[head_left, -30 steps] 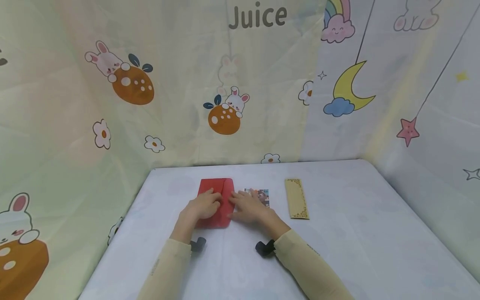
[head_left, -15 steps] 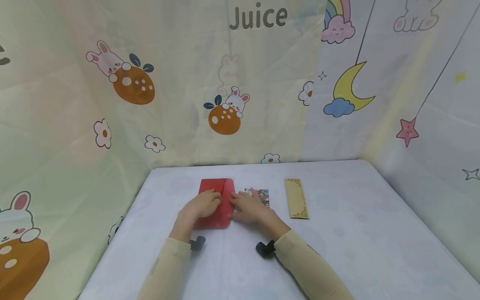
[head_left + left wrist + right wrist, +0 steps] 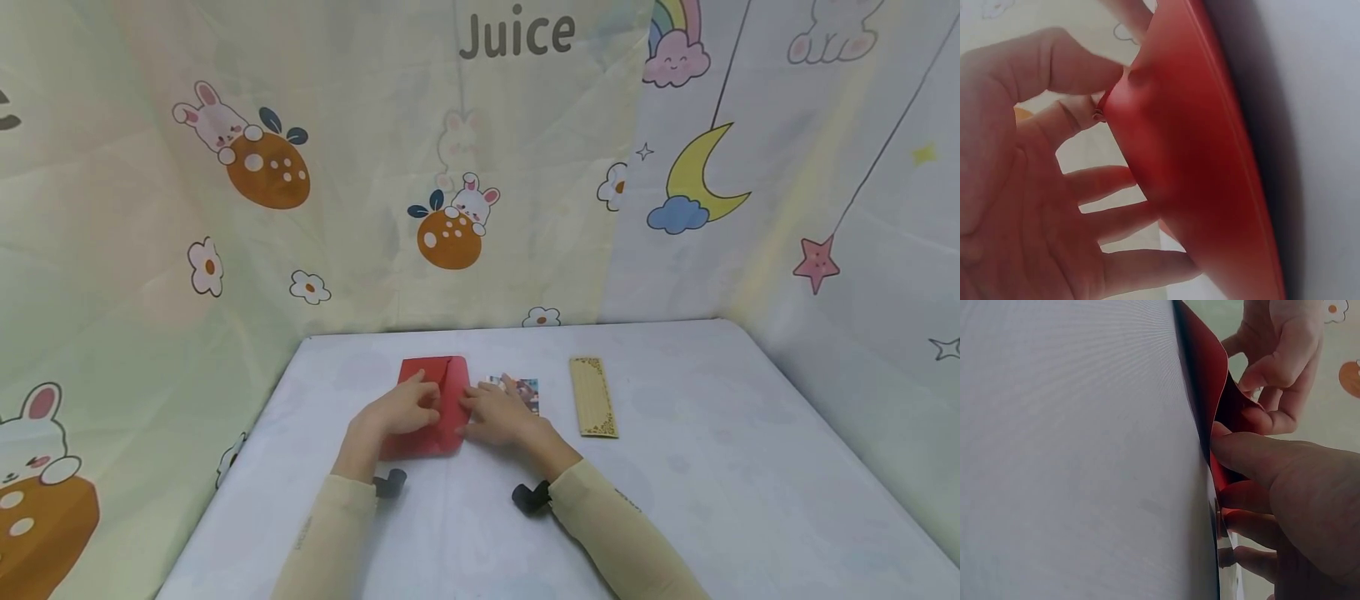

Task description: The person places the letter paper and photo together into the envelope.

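A red envelope [image 3: 454, 423] lies on the table with its flap side toward the right. My left hand [image 3: 397, 408] pinches the envelope's upper layer between thumb and index finger. In the left wrist view that red paper [image 3: 1191, 144] is pulled up and bulges, while the other fingers extend behind it. My right hand [image 3: 498, 415] rests on the envelope's right edge, thumb and fingers spread and pressing it down. The right wrist view shows the red paper [image 3: 1207, 369] arching off the table, with an opening between its layers. A small colourful picture card [image 3: 529, 392] is partly hidden beneath my right hand.
A gold rectangular card [image 3: 594, 398] with ornate corners lies to the right of the picture card. The white-covered table [image 3: 720, 483] ends at a cartoon-printed cloth backdrop [image 3: 360, 242] behind and at both sides. Each wrist wears a dark camera mount [image 3: 531, 498].
My left hand has shifted slightly left, pulling up the envelope's upper layer, and the envelope's lower left corner shows further left. The right hand stays in place.
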### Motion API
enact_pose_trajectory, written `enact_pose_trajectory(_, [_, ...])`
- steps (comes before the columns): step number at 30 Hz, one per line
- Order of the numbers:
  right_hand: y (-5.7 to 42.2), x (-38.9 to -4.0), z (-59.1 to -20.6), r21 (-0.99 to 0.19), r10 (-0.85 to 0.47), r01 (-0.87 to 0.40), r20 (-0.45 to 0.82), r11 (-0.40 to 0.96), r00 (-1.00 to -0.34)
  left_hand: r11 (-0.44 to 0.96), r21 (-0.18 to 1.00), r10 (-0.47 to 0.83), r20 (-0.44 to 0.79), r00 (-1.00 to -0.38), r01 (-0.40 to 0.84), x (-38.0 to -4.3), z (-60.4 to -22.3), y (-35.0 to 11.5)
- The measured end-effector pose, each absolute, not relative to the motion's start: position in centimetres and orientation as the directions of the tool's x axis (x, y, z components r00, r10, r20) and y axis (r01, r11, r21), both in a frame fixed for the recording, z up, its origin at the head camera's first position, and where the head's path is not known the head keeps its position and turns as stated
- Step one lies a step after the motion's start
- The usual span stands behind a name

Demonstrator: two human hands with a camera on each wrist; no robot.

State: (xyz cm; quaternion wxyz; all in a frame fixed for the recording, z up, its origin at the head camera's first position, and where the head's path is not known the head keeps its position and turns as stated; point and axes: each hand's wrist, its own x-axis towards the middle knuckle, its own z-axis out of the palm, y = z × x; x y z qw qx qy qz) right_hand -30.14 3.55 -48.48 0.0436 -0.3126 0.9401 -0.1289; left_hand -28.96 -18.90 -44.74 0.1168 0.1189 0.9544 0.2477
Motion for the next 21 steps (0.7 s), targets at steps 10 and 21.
enact_pose_trajectory(10, [3.64,-30.21,-48.68,-0.276,-0.596,-0.574,0.005,0.771,-0.803,0.818,0.556,0.305,-0.203,-0.930,0.147,-28.98,-44.54,-19.44])
enact_pose_trajectory(21, [3.48,-30.00,-48.30,-0.267,-0.583,-0.564,0.011,0.781,-0.812,0.820,0.555,0.297,-0.200,-0.934,0.141,-29.18,-44.68,-19.60])
